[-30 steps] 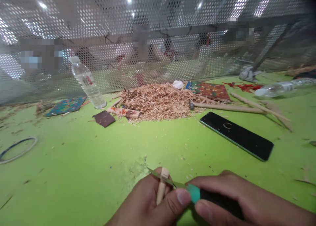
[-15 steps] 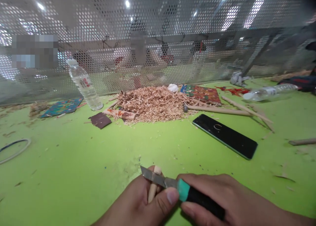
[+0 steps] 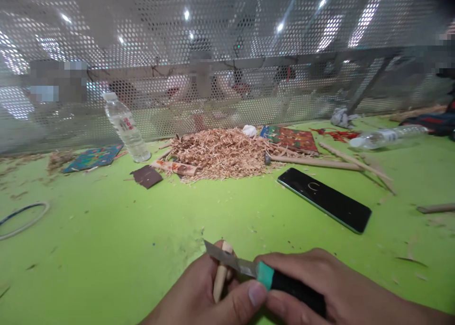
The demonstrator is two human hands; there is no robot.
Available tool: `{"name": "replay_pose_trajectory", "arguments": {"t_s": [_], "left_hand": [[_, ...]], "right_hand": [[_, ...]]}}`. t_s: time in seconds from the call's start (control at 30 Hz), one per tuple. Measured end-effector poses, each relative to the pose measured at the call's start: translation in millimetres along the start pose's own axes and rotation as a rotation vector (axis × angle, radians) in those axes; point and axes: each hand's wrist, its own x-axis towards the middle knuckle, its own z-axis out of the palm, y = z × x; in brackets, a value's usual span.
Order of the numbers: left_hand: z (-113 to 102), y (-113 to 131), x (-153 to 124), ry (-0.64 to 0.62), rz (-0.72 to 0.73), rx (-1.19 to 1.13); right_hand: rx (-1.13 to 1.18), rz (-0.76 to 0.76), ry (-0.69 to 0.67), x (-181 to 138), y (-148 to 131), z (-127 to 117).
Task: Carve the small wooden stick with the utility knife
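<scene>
Left hand is gripping a wooden stick, right hand is clasping a knife, above a green table running ahead to a perforated metal screen

Bright, even overhead light. Ceiling lamps show as small blown-out spots through the perforated screen, with streaky glare at the top right. The green tabletop is evenly lit and saturated; shadows are soft and short, a faint one under the phone and the sticks. The phone's dark glass carries a small curved reflection. Wide-angle distortion: the screen's bars bow and the far tabletop edge curves toward the corners. Slight motion blur overall; the shavings pile reads soft. Hands at the bottom edge are close and a bit blurred. Background behind the screen is hazy, with pixelated patches. Top right corner vignettes dark.
</scene>
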Motion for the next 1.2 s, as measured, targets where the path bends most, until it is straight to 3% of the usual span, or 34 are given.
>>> {"name": "replay_pose_trajectory", "arguments": {"t_s": [0.2, 0.37, 0.43, 0.63, 0.83, 0.97, 1.2], "left_hand": [[-3.3, -15.5, 0.3, 0.1, -0.025, 0.117], [-2.5, -18.4, 0.6, 0.005, 0.027, 0.077], [-1.1, -17.5, -1.5, -0.023, 0.03, 0.043], [-2.9, -15.0, -2.8, -0.078, 0.021, 0.091], [-4.3, -13.6, -2.2, -0.035, 0.018, -0.035], [-2.5, -8.1, -1.2, -0.091, 0.057, -0.103], [-5.9, -15.4, -2.2, -0.075, 0.015, -0.012]], "right_hand": [[0.13, 0.07, -0.01, 0.7, -2.4, -4.8], [0.391, 0.251, -0.278, 3.1, -2.8, -14.7], [0.432, 0.304, -0.326, 3.9, -3.0, -17.8], [0.577, 0.38, -0.338, 9.1, -3.0, -20.2], [0.522, 0.34, -0.32, 5.5, -1.1, -19.7], [0.539, 0.354, -0.31, 3.4, 1.4, -20.1], [0.49, 0.319, -0.325, 5.8, -3.3, -20.2]]}}
